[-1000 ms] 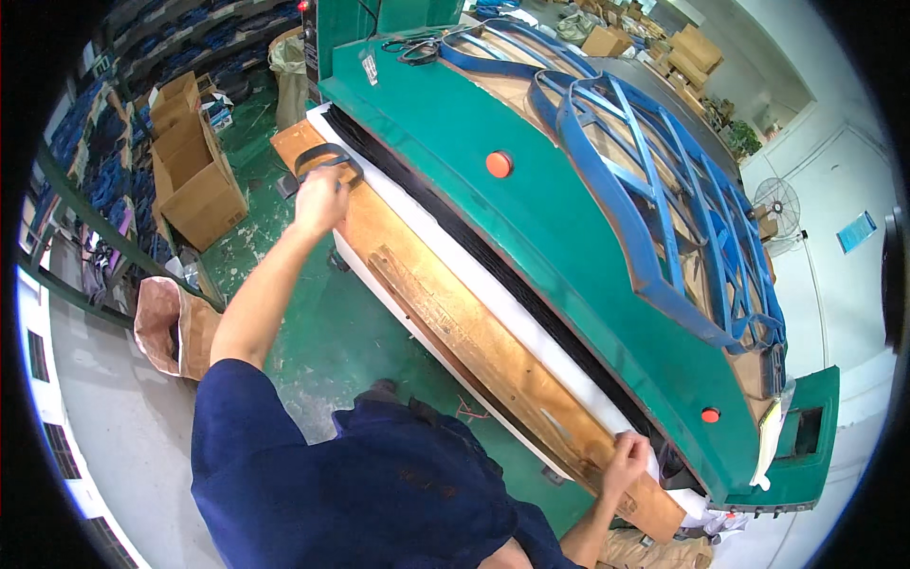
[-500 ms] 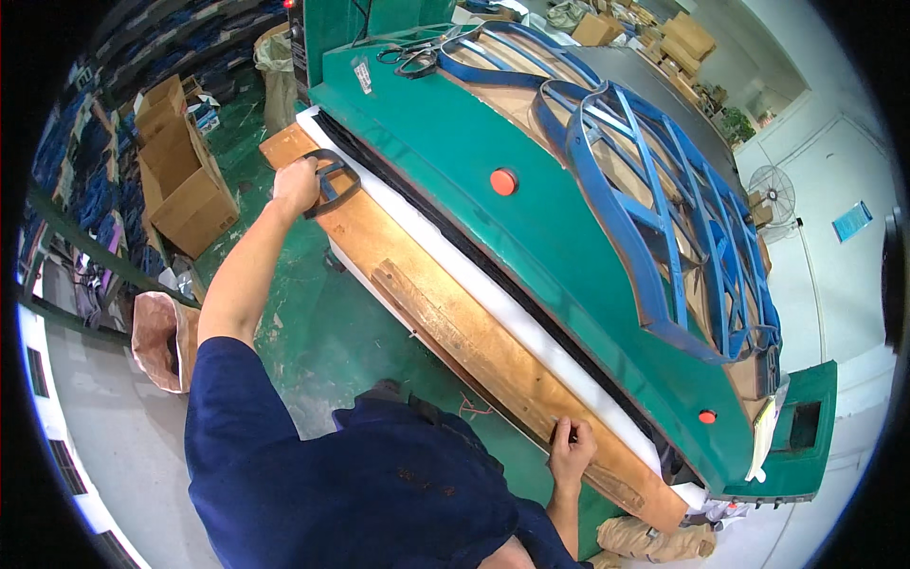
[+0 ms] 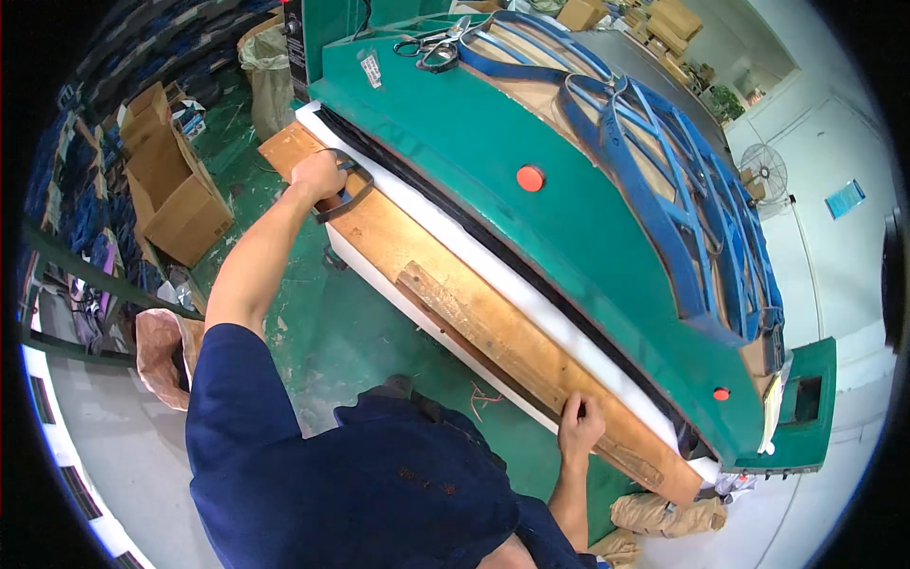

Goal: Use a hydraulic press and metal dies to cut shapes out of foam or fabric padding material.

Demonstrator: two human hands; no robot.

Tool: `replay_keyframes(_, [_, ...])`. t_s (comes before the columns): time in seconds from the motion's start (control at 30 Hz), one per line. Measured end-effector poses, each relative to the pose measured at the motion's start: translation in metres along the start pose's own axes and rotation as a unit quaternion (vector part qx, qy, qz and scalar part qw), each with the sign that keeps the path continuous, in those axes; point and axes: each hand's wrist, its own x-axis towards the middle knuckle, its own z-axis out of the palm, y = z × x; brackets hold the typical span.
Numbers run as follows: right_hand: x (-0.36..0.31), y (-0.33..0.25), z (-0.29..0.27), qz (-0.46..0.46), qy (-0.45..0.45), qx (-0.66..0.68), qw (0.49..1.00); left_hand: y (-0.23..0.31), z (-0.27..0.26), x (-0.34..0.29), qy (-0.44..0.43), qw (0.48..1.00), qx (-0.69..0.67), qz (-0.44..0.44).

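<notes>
My left hand [image 3: 318, 177] is closed round one side of a small dark loop-shaped cutting die [image 3: 354, 201], a bent strip with a crossbar. The die sits tilted over the far left end of a long wooden plank [image 3: 464, 275]. My right hand [image 3: 580, 429] rests at the near edge of the plank, toward its right end. Its thumb and fingers are pinched together; a small dark spot shows between them, too small to name. Behind the plank, large blue cutting dies [image 3: 654, 190] lie on brown boards on top of a green machine [image 3: 455, 142].
Scissors [image 3: 436, 55] lie at the machine's back left. Red round buttons [image 3: 531, 177] sit on its green top. A white strip [image 3: 531, 299] runs behind the plank. Open cardboard boxes [image 3: 175, 194] and a paper sack [image 3: 159, 356] stand left; a wrapped brown bundle [image 3: 664, 513] lies lower right.
My left hand has moved a little to the right along the plank, and the die in it has tipped and turned. My right hand keeps its pinch at the plank's edge. The view has shifted slightly.
</notes>
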Motion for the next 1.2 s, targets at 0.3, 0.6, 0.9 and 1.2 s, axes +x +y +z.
replay_keyframes(0.3, [-0.005, -0.036, 0.031, -0.115, 0.018, -0.102, 0.988, -0.037, 0.017, 0.0, 0.006, 0.995, -0.094, -0.029])
replay_keyframes(0.6, [0.006, -0.032, 0.037, -0.063, 0.008, -0.128, 0.99, -0.082, -0.03, -0.096, 0.058, 0.988, -0.137, 0.047])
replay_keyframes(0.9, [-0.003, -0.037, 0.026, -0.018, -0.029, -0.148, 0.988, -0.169, -0.042, -0.202, 0.084, 0.986, -0.14, 0.043])
replay_keyframes(1.2, [-0.048, -0.037, 0.012, -0.072, -0.001, -0.152, 0.986, -0.149, -0.053, -0.232, 0.056, 0.989, -0.066, 0.119])
